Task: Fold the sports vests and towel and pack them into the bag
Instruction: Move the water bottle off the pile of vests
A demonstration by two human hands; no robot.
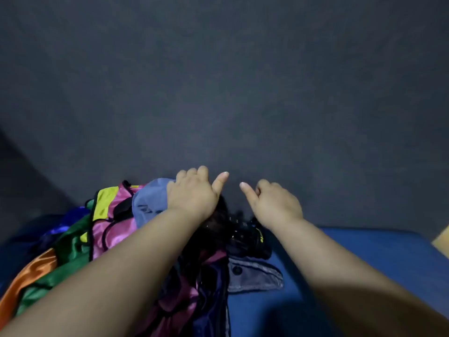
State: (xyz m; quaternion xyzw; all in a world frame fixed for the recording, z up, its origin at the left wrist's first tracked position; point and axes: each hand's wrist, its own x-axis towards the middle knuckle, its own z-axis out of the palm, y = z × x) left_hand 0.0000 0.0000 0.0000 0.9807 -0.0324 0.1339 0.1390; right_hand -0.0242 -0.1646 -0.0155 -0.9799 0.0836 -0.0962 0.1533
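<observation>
Sports vests (107,229): heap of glossy satin pieces, low and left of centre, lying on a blue padded surface (364,259) under the person's left forearm. Colours seen: pink with black piping, a yellow panel, green, orange, deep blue, purple.

Left hand (192,193): palm down on the far end of the heap; fingers curled over the far edge of a blue-grey cloth (148,200), thumb stuck out to the right and free.

Blue-grey cloth: matte, bunched, on top of the pink vest, touching the yellow panel's edge.

Right hand (277,205): just beside the left, apart from it; fingers curled in, thumb pointing toward the left thumb. Whether the fingers hold anything cannot be told.

Black bundle (245,239): below and between the two wrists, with a small yellow mark; too dark to name further.

Grey denim-like piece (255,276): flat on the blue surface, nearer the person than the black bundle, touching the heap's right side; one dark button.

Dark grey backdrop (218,93): plain, beyond both hands, filling the upper view.

Tan corner (443,237): at the right edge.
</observation>
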